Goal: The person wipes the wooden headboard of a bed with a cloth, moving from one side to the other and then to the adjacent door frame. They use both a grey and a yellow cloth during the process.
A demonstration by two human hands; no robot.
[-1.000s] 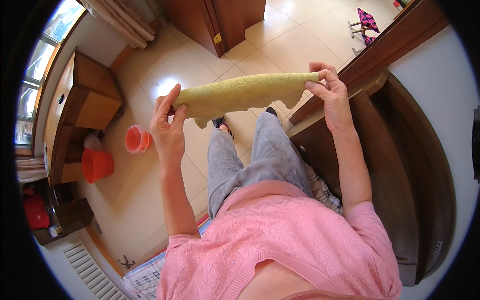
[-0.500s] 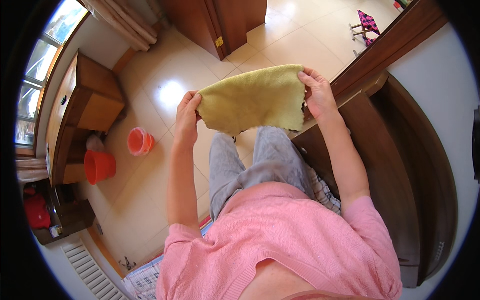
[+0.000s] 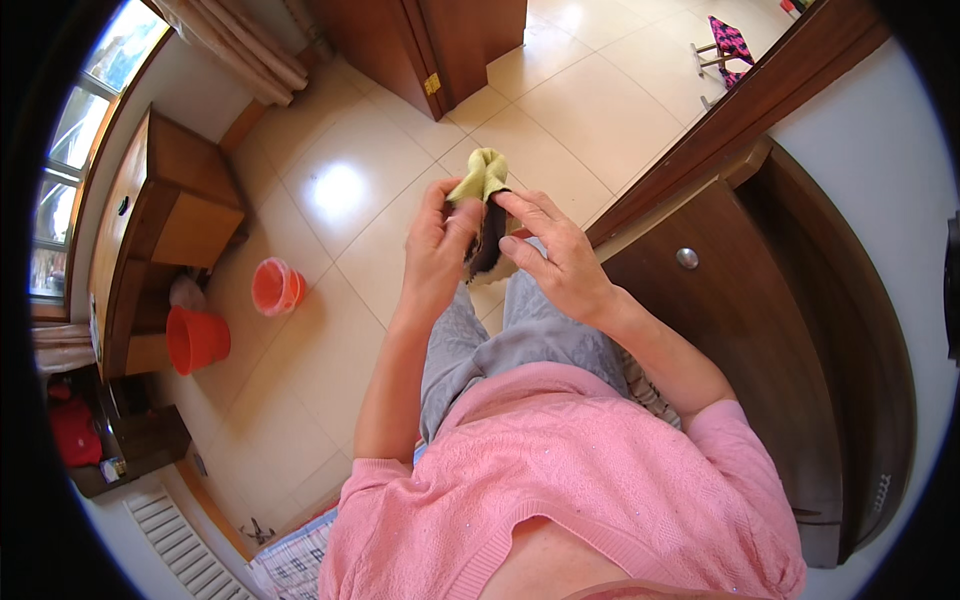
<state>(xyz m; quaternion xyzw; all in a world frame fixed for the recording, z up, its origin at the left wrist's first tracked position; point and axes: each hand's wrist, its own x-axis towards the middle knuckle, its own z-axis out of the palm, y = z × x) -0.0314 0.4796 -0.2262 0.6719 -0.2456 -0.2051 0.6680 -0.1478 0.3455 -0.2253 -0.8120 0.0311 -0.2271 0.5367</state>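
Hands (image 3: 433, 248) hover over open tiled floor (image 3: 350, 268), left pinching yellow-green cloth (image 3: 484, 172), right touching its edge, grip unclear.

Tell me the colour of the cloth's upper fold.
The cloth is yellow-green at its upper fold, seen best in the head view.

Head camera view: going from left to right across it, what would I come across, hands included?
Window → larger red bucket → smaller red bucket → left hand → yellow-green cloth → right hand → round silver knob → pink-and-black patterned fabric.
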